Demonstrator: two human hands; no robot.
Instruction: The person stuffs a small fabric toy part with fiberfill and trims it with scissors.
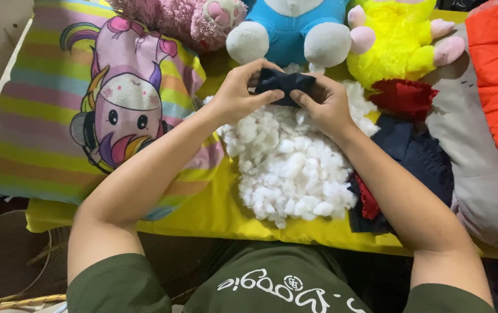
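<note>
Fluffy white stuffing point(291, 168) looks like clumpy fibre, the dark navy piece point(284, 83) is matt woven cloth, the plush toys point(392, 43) are fuzzy, and the yellow sheet point(214, 211) is smooth fabric.

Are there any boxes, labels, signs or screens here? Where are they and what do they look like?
No packages, signs or screens show.
Shirt print: bottom middle, on the person's dark green shirt; curly white lettering.
Unicorn picture: on the striped pastel cushion at left; pink and white with a rainbow mane.
Both hands, left hand and right hand, pinch a plain dark blue cloth with no label.
</note>
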